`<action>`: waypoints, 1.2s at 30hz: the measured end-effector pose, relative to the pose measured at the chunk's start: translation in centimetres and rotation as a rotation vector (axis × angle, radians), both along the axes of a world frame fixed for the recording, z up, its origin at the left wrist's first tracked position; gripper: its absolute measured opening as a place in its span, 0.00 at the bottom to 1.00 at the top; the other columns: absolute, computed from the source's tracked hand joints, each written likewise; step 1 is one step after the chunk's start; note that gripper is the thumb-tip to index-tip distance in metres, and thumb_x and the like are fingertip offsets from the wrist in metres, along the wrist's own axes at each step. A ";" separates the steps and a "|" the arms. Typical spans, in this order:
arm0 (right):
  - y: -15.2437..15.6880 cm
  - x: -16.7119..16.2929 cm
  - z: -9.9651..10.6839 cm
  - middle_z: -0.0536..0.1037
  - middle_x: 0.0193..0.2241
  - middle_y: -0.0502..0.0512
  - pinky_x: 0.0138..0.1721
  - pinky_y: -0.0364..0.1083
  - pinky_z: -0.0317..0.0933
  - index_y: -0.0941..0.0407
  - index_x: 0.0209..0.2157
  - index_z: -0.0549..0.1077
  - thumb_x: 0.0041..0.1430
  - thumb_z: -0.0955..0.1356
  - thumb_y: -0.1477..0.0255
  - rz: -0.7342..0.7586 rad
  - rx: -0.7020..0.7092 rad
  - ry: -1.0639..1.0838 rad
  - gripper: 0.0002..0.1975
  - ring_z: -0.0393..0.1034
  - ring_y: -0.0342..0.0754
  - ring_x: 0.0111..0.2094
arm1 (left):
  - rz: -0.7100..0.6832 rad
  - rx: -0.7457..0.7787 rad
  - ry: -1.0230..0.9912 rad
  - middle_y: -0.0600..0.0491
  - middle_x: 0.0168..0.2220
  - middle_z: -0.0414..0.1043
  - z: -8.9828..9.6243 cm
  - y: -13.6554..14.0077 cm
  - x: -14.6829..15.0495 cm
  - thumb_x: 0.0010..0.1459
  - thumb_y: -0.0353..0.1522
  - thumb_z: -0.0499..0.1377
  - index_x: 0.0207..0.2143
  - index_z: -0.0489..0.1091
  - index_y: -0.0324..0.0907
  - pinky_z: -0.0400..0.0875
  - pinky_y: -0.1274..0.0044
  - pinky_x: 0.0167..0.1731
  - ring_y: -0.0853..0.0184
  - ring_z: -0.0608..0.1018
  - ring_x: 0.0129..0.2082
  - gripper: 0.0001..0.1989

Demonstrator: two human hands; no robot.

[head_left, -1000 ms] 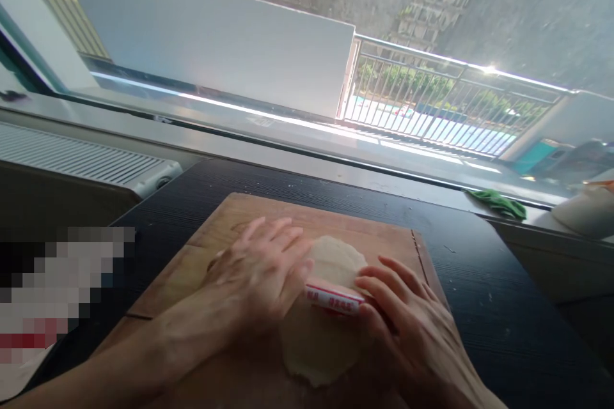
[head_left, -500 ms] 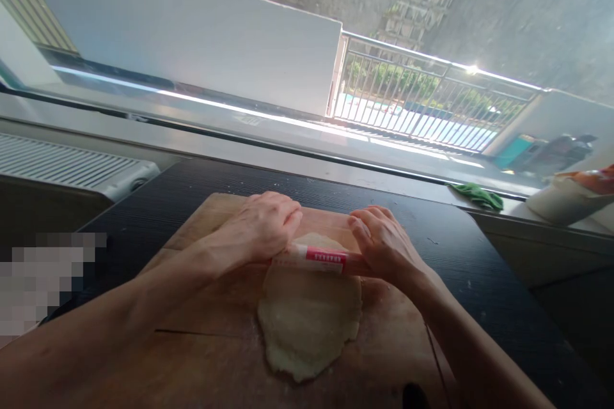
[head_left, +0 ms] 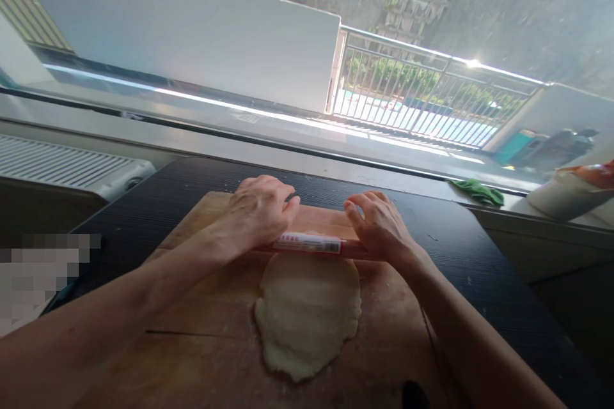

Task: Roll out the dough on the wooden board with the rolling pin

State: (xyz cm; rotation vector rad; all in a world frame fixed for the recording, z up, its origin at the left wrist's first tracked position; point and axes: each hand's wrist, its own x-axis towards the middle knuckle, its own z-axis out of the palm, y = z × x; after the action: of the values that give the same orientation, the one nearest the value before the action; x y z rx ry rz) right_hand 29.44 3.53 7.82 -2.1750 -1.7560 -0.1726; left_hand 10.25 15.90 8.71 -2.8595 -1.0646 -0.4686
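Observation:
A wooden rolling pin (head_left: 309, 243) with a red and white printed label lies crosswise over the far end of a flat, ragged-edged sheet of dough (head_left: 309, 319). My left hand (head_left: 263, 211) presses on the pin's left part, fingers curled over its far side. On the right part rests my right hand (head_left: 378, 225), palm down with its fingers bent forward. Both hands cover the pin's ends. Under the dough is a wooden board (head_left: 192, 358) dusted with a little flour.
The board lies on a black table (head_left: 446, 243) against a window sill. A green cloth (head_left: 477, 193) and a white container (head_left: 566, 198) sit on the sill at right. A radiator (head_left: 71, 169) stands at left. A dark object (head_left: 413, 395) shows at the bottom edge.
Both hands have pushed the rolling pin away from me, to the dough's far edge. The pin has turned, so a different side of its label shows.

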 end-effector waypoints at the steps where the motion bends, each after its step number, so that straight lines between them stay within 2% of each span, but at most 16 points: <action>1: 0.2 0.1 0.1 0.75 0.42 0.58 0.51 0.50 0.55 0.55 0.44 0.73 0.68 0.56 0.64 -0.004 -0.017 0.010 0.18 0.63 0.52 0.50 | 0.013 -0.005 -0.002 0.46 0.46 0.75 -0.1 0.3 0.2 0.62 0.40 0.44 0.43 0.73 0.40 0.64 0.66 0.51 0.57 0.72 0.50 0.22; 3: -0.6 -0.4 0.3 0.74 0.44 0.57 0.50 0.50 0.57 0.54 0.45 0.73 0.68 0.55 0.63 0.009 -0.059 0.039 0.19 0.63 0.51 0.49 | -0.016 -0.076 0.026 0.48 0.47 0.75 -0.6 0.3 -0.2 0.62 0.41 0.43 0.45 0.73 0.42 0.64 0.66 0.52 0.58 0.72 0.51 0.23; 6: -4.2 -2.4 0.2 0.70 0.51 0.57 0.52 0.55 0.55 0.51 0.47 0.72 0.68 0.54 0.59 0.046 -0.087 0.036 0.20 0.61 0.54 0.53 | -0.103 -0.161 0.086 0.52 0.54 0.71 -1.4 -1.3 -2.4 0.64 0.44 0.41 0.50 0.70 0.46 0.61 0.65 0.55 0.60 0.69 0.55 0.24; 10: -7.9 -4.1 -0.1 0.67 0.55 0.57 0.58 0.56 0.49 0.52 0.50 0.70 0.66 0.57 0.60 0.126 -0.070 -0.015 0.19 0.50 0.56 0.61 | -0.129 -0.105 0.115 0.55 0.60 0.64 -2.0 -3.3 -5.3 0.63 0.46 0.41 0.55 0.67 0.49 0.51 0.64 0.61 0.60 0.61 0.62 0.25; 13: -6.8 -3.2 -0.2 0.69 0.53 0.57 0.58 0.56 0.50 0.52 0.48 0.72 0.67 0.57 0.59 0.095 -0.054 -0.010 0.19 0.53 0.56 0.60 | -0.095 -0.072 0.111 0.52 0.58 0.67 -2.0 -2.3 -4.8 0.63 0.46 0.41 0.54 0.68 0.46 0.53 0.65 0.61 0.60 0.63 0.61 0.26; 17: -1.9 -0.2 -0.1 0.73 0.47 0.57 0.54 0.54 0.55 0.53 0.43 0.73 0.68 0.55 0.60 0.031 -0.095 0.045 0.20 0.59 0.54 0.54 | 0.019 -0.103 0.054 0.49 0.54 0.71 -1.4 1.2 -1.2 0.62 0.44 0.42 0.51 0.70 0.42 0.61 0.66 0.56 0.59 0.69 0.56 0.26; 20: 0.3 1.2 0.0 0.72 0.47 0.60 0.52 0.53 0.55 0.55 0.45 0.73 0.67 0.56 0.61 -0.018 -0.098 0.067 0.19 0.60 0.53 0.54 | 0.091 -0.117 0.049 0.47 0.53 0.71 -1.1 2.6 0.5 0.61 0.45 0.43 0.51 0.70 0.41 0.62 0.66 0.55 0.57 0.69 0.55 0.26; 23: -1.1 0.3 0.0 0.72 0.46 0.58 0.52 0.53 0.56 0.54 0.44 0.73 0.68 0.55 0.62 -0.001 -0.105 0.074 0.20 0.61 0.53 0.52 | 0.027 -0.141 0.072 0.48 0.54 0.70 -1.3 1.5 -0.5 0.62 0.45 0.41 0.52 0.69 0.41 0.61 0.68 0.56 0.60 0.69 0.56 0.27; 26: -5.3 -2.3 -0.1 0.72 0.48 0.56 0.55 0.56 0.53 0.52 0.43 0.73 0.68 0.55 0.60 0.077 -0.106 0.032 0.19 0.58 0.55 0.56 | -0.113 -0.089 0.119 0.51 0.56 0.69 -1.5 -1.7 -3.5 0.63 0.44 0.39 0.52 0.69 0.44 0.56 0.65 0.59 0.60 0.67 0.58 0.26; 28: -8.1 -4.0 -0.2 0.70 0.51 0.56 0.58 0.56 0.49 0.52 0.49 0.71 0.66 0.58 0.61 0.130 -0.065 -0.004 0.17 0.52 0.56 0.60 | -0.127 -0.054 0.123 0.54 0.58 0.67 -1.5 -3.9 -5.5 0.63 0.44 0.40 0.54 0.68 0.46 0.53 0.64 0.61 0.59 0.64 0.60 0.26; 30: -9.5 -4.8 -0.2 0.69 0.53 0.55 0.59 0.56 0.48 0.52 0.52 0.68 0.65 0.60 0.60 0.164 -0.057 -0.012 0.18 0.51 0.56 0.62 | -0.147 -0.052 0.118 0.55 0.58 0.67 -1.4 -5.1 -6.7 0.61 0.47 0.42 0.55 0.67 0.47 0.54 0.64 0.60 0.59 0.65 0.60 0.27; 32: -9.1 -4.6 -0.2 0.70 0.52 0.55 0.59 0.55 0.48 0.51 0.52 0.69 0.65 0.60 0.59 0.164 -0.063 -0.014 0.18 0.52 0.55 0.61 | -0.152 -0.057 0.118 0.54 0.58 0.66 -1.4 -4.9 -6.7 0.61 0.47 0.42 0.55 0.67 0.47 0.55 0.64 0.60 0.59 0.65 0.60 0.27; 36: -4.7 -2.3 0.0 0.73 0.47 0.55 0.54 0.56 0.54 0.51 0.43 0.73 0.67 0.55 0.59 0.067 -0.081 0.001 0.19 0.59 0.55 0.56 | -0.123 -0.058 0.103 0.51 0.57 0.68 -1.4 -1.5 -3.6 0.64 0.43 0.40 0.51 0.70 0.46 0.57 0.63 0.58 0.57 0.65 0.59 0.25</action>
State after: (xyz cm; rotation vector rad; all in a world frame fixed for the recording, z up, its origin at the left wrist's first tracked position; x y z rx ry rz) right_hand 27.18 -1.13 7.85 -2.1674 -1.8633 -0.0858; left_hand 6.69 14.37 7.35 -2.9759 -0.9044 -0.2974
